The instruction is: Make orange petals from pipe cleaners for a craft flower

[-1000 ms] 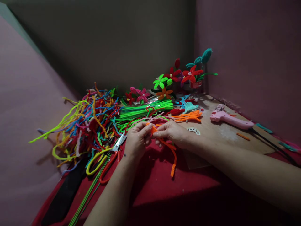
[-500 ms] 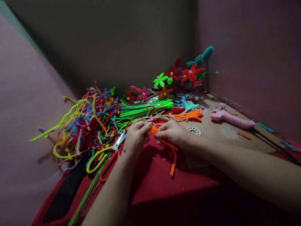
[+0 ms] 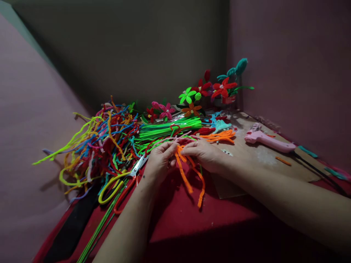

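Orange pipe cleaners (image 3: 184,174) are pinched between my two hands above the red cloth (image 3: 189,223), their loose ends hanging down toward me. My left hand (image 3: 161,157) is closed on them from the left, thumb and forefinger together. From the right, my right hand (image 3: 202,155) also has its fingers closed on the orange strands; the exact grip is partly hidden. Scissors (image 3: 115,188) with yellow and red handles lie open just left of my left wrist. Behind my hands are pink pipe cleaners (image 3: 179,138) and a bundle of orange pipe cleaners (image 3: 219,136).
A tangled heap of coloured pipe cleaners (image 3: 101,142) fills the left side. Green pipe cleaners (image 3: 170,128) lie behind my hands, with fuzzy flowers (image 3: 188,95) further back. A pink glue gun (image 3: 270,140) rests on a brown board (image 3: 246,160) at right. Thin green stems (image 3: 102,223) lie front left.
One orange end has swung from pointing right to hanging down toward me between my hands. My hands stay close together in nearly the same place.
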Demonstrator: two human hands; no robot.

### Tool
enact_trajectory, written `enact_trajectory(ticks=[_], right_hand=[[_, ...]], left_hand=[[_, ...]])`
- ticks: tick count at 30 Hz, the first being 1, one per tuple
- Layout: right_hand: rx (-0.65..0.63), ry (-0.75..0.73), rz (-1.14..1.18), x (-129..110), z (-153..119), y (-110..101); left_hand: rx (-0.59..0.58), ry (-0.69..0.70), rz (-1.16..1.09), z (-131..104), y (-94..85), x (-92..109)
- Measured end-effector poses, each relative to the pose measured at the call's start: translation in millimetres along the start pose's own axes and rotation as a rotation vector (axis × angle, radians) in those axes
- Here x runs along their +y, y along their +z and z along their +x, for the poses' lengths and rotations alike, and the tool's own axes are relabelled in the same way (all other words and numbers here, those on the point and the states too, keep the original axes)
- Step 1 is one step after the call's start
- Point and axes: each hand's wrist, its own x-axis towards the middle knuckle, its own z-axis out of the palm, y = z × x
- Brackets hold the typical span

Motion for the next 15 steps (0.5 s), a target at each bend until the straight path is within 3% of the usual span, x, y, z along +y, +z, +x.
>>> enact_trajectory(ticks=[2,6,10,15], right_hand=[[0.017,0.011,0.117,-1,3,-1],[0.124,-0.066,0.289,-4,11,-7],[0.245,-0.024,0.344,-9,14,-12],[0.278,0.056,0.348,-9,14,-12]], left_hand=[[-0.008,0.046,-0.017,0,-0.7,-2],[-0.019,0.194,0.161,-3,1.1,-8],[-0.011,0.544,0.373,-6,1.4,-15],[0.067,0.941,0.813,-11,-4.3,-16]])
